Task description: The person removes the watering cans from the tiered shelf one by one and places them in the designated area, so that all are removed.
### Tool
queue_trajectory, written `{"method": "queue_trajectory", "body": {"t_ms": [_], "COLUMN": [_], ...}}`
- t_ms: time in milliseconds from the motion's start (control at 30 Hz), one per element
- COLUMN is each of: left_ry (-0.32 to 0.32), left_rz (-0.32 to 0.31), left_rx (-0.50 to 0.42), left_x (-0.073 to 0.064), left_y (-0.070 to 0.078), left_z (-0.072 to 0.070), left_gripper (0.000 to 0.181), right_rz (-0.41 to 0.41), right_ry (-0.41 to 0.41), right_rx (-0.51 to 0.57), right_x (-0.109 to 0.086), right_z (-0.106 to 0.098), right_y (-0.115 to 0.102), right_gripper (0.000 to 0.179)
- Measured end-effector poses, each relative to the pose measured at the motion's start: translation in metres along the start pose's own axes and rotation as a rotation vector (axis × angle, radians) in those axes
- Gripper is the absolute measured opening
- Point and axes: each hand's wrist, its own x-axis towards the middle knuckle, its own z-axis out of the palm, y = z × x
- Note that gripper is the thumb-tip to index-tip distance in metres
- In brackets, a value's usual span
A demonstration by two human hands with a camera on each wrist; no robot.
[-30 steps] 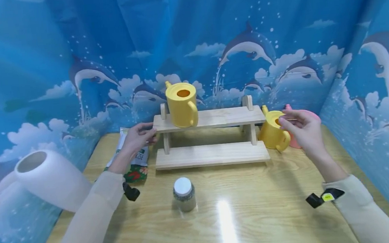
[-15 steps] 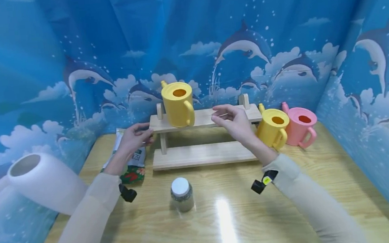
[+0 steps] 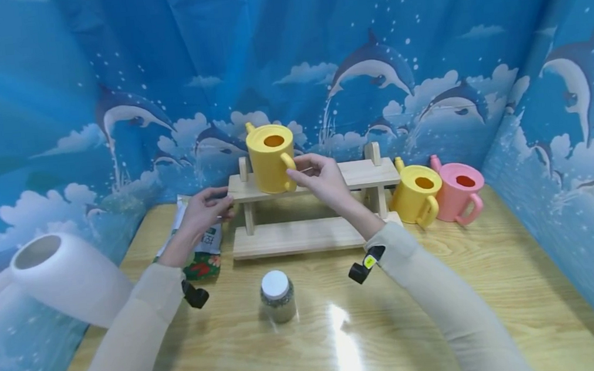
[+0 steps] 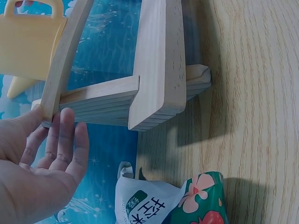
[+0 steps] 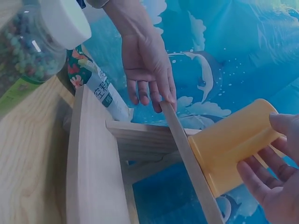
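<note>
A two-tier wooden shelf (image 3: 301, 238) stands on the table, with a yellow watering can (image 3: 266, 167) upright on the left part of its top board. My left hand (image 3: 201, 217) pinches the left end of that board between thumb and fingers, as the left wrist view shows at the board's tip (image 4: 50, 107). At the can's right side, my right hand (image 3: 323, 177) holds its handle, thumb in front and fingers behind. In the right wrist view the can's base (image 5: 205, 163) meets the board, and my right hand (image 5: 280, 172) partly covers the handle side.
A second yellow watering can (image 3: 414, 190) and a pink one (image 3: 459, 189) stand right of the shelf. A white-lidded jar (image 3: 278, 296) sits in front. A printed bag (image 3: 210, 255) lies behind my left wrist; a white vase (image 3: 77, 281) leans at left.
My right hand has moved left from the second yellow can beside the shelf to the handle of the can on the top board. My left hand stays on the board's end.
</note>
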Motion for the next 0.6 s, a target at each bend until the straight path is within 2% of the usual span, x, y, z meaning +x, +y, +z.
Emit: {"method": "queue_trajectory", "body": {"t_ms": [233, 600], "left_ry": [-0.001, -0.003], "left_rz": [0.011, 0.035], "left_rx": [0.0, 0.01], "left_x": [0.0, 0.002], "left_y": [0.0, -0.003], "left_z": [0.0, -0.002], "left_gripper": [0.06, 0.058], "right_rz": [0.051, 0.072], "right_ry": [-0.024, -0.058], "right_rx": [-0.051, -0.051], "right_x": [0.004, -0.012], "right_z": [0.003, -0.019], "right_y": [-0.005, -0.008], "right_gripper": [0.031, 0.025]}}
